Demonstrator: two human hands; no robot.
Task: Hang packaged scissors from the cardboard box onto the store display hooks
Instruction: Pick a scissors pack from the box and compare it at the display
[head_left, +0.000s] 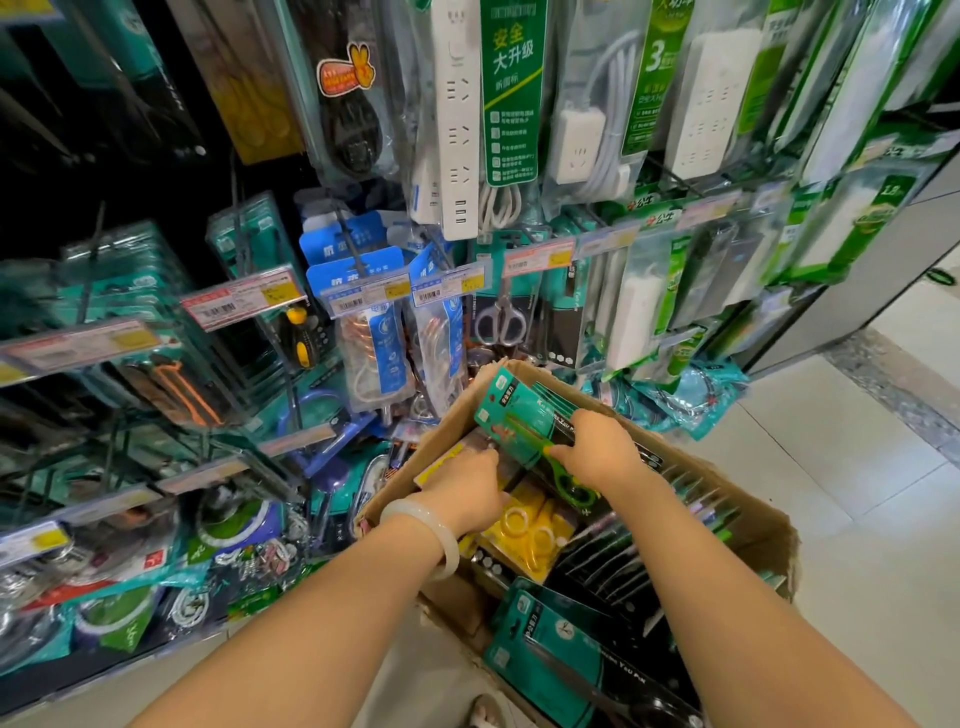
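Right hand (597, 449) grips a green-handled scissors pack (519, 421) tilted up from the cardboard box (737, 499), while left hand (467, 486), fingers curled, digs among packs below, likely freeing it for the hooks.

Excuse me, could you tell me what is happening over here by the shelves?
A person is restocking scissors from a cardboard box at a display of hooks. The right hand grips a teal pack of green scissors above the box. The left hand reaches down among the packs inside. One pair of scissors already hangs on the rack behind.
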